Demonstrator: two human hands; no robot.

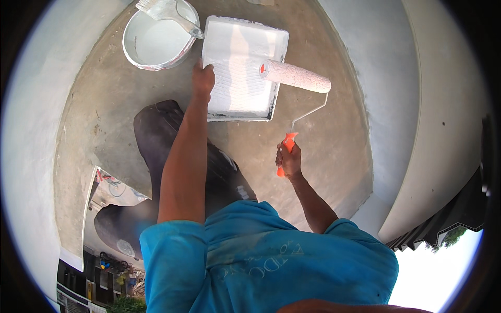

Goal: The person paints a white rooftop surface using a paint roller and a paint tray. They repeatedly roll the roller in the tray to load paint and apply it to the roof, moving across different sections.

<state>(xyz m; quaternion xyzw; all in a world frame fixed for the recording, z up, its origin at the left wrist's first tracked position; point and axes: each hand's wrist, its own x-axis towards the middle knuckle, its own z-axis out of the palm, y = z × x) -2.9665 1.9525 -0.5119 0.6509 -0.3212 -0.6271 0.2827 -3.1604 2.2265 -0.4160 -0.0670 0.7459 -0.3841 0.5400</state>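
A white paint tray (241, 52) with a ribbed slope lies on the concrete floor. My left hand (203, 78) grips its left edge. My right hand (289, 159) is closed round the orange handle (290, 140) of a paint roller, whose fluffy pale cover (297, 77) is over the right side of the tray. At the tray's upper left stands a round bucket (151, 41) of white paint, with a paint-coated brush (172, 18) lying across its rim.
Pale walls (391, 94) curve along both sides of the concrete floor (99, 120). My dark-trousered knee (162, 115) is beside the tray. At lower left the floor ends at an edge (90, 193), with a lower level showing beyond.
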